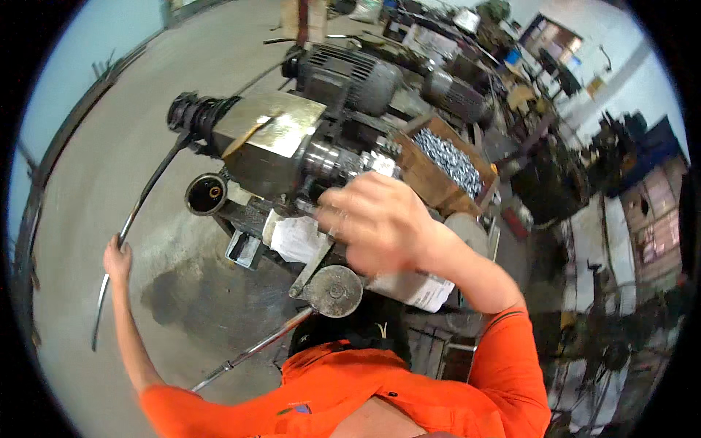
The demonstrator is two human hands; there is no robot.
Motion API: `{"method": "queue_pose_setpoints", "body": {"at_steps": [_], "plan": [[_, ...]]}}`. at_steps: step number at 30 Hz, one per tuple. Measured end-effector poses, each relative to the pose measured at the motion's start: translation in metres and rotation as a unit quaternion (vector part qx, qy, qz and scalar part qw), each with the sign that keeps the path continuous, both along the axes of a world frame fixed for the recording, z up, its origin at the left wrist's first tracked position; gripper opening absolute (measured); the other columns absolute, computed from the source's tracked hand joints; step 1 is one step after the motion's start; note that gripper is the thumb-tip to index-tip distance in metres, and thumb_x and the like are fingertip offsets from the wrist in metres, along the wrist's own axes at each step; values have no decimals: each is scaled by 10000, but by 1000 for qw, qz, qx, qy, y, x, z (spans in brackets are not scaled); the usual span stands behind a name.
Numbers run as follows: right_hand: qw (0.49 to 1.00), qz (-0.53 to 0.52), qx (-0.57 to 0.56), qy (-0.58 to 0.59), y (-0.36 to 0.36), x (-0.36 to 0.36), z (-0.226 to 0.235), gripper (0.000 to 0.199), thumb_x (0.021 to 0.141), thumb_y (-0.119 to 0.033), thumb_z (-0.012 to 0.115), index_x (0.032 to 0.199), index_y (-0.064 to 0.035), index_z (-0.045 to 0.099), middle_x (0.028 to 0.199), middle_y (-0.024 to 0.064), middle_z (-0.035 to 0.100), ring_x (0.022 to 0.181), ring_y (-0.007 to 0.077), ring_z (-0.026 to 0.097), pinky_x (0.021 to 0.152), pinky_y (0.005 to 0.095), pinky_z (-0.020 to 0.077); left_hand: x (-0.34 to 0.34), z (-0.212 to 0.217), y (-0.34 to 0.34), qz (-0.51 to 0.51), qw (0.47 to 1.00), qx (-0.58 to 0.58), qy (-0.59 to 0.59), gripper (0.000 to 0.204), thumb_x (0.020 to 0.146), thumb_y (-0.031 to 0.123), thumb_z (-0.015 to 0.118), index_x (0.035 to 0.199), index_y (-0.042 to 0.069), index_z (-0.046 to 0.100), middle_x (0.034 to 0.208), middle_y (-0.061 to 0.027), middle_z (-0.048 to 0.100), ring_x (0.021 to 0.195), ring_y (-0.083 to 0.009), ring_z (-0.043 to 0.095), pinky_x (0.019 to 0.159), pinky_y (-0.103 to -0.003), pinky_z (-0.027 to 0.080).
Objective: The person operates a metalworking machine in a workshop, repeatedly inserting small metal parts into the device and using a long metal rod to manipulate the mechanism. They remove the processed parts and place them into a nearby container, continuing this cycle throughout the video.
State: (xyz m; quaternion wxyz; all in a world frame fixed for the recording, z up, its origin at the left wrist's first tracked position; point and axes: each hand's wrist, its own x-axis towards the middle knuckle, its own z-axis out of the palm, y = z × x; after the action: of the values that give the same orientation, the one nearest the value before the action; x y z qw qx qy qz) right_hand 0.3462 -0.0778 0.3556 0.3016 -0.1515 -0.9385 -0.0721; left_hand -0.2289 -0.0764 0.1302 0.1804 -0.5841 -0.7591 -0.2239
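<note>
Out to the left, my left hand [117, 255] is wrapped round a long, dark metal lever [155, 177]. The lever slants up to the black hub [191, 120] of a machine. My right hand [380, 223] is over the front of the machine, just below its shiny metal spindle [325, 160]. Motion smears the right fingers, which look curled; whether anything is in them cannot be made out. On the machine's flat metal housing [281, 117] lies a thin wooden-handled tool [252, 135], perhaps a brush.
A wooden box [431, 179] full of small metal parts [447, 157] stands right of the spindle. Behind is a ribbed motor [350, 77]. A round cup [206, 194], a white cloth or bag [293, 237] and a round metal disc [334, 290] are nearer me. Machinery crowds the right.
</note>
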Motion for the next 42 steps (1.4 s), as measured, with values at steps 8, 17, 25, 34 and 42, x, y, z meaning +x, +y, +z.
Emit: {"method": "queue_pose_setpoints", "body": {"at_steps": [8,17,25,34,42], "plan": [[904,21,317,288,-83,-18,62,75,710,-91,573,691,-20,587,727,56,529,631,162,492,574,296,440,186,-169,54,-167,914,-285,-234,388,696,266,675,1004,38,611,785,-172,631,750,-349,610,681,-398,477],[959,-70,245,127,-138,66,89,163,593,-236,596,576,-82,545,642,-15,481,593,132,472,562,258,378,225,-137,91,-238,871,-416,103,396,687,183,640,1067,111,561,903,-171,635,842,-368,605,714,-457,487],[964,-143,122,189,-180,86,65,234,689,-284,546,827,-99,585,764,36,533,669,168,506,614,296,420,227,-152,97,-216,898,-377,-72,365,758,283,619,1026,34,608,931,-208,629,908,-370,592,733,-426,475],[945,-198,45,257,-176,117,23,419,690,-304,547,1055,-107,605,888,93,586,754,225,560,669,338,458,153,-159,60,-194,847,-428,-250,456,729,118,634,1140,-47,528,709,-144,634,548,-198,616,518,-325,479],[713,-674,-162,110,-211,314,-130,647,542,-20,563,1186,-3,509,1142,200,548,1093,349,499,937,413,378,241,-43,-14,-236,812,-453,-282,414,766,143,635,1135,-23,549,842,-134,648,760,-158,610,693,-286,481]]}}
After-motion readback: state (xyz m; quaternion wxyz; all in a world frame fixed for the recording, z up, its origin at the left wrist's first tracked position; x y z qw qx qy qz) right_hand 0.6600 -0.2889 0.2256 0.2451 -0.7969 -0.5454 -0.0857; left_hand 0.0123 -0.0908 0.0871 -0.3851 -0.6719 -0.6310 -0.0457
